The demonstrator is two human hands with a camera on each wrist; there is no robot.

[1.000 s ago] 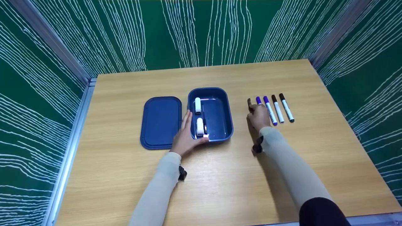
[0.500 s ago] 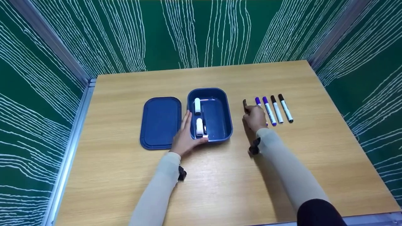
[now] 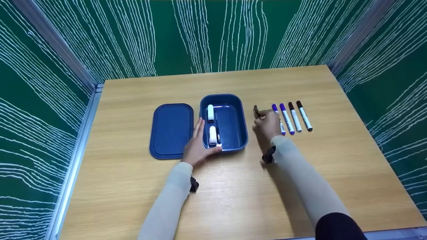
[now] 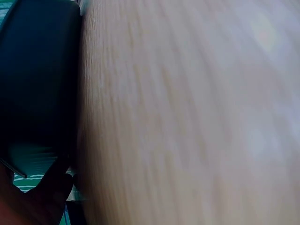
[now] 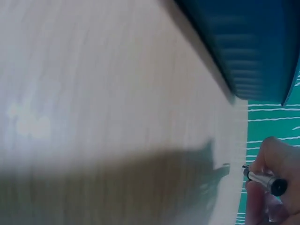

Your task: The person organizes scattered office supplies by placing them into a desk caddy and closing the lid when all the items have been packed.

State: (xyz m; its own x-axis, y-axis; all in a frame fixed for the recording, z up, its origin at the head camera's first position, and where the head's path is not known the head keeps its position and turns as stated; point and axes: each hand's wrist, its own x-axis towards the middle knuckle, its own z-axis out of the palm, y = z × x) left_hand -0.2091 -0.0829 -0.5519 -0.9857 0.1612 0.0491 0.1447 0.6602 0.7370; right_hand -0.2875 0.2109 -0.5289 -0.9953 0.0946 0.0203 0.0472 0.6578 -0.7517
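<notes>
A dark blue open box (image 3: 246, 133) stands mid-table, holding two white rounded oblong objects (image 3: 212, 135) and a slim dark stick-like item along its left side. My left hand (image 3: 196, 146) rests around its near left corner, straight fingers along the left side and thumb at the near rim. In the left wrist view, the hand (image 4: 47, 199) is dark beside the box wall (image 4: 37, 84). To the right of the box, my right hand (image 3: 269, 123) pinches a slim pen (image 3: 256, 111) over the table. The right wrist view shows this pen (image 5: 265, 180) as silvery with a black end.
The matching blue lid (image 3: 171, 130) lies flat left of the box. Right of my right hand lie several white markers in a row, including a purple-capped marker (image 3: 287, 119) and a black-capped marker (image 3: 304, 115). Green walls with white lines (image 3: 213, 36) enclose the table (image 3: 220, 206).
My right hand has moved left with the pen, away from the markers and closer to the box, uncovering more of the leftmost purple-capped marker. My left hand stays in place on the box.
</notes>
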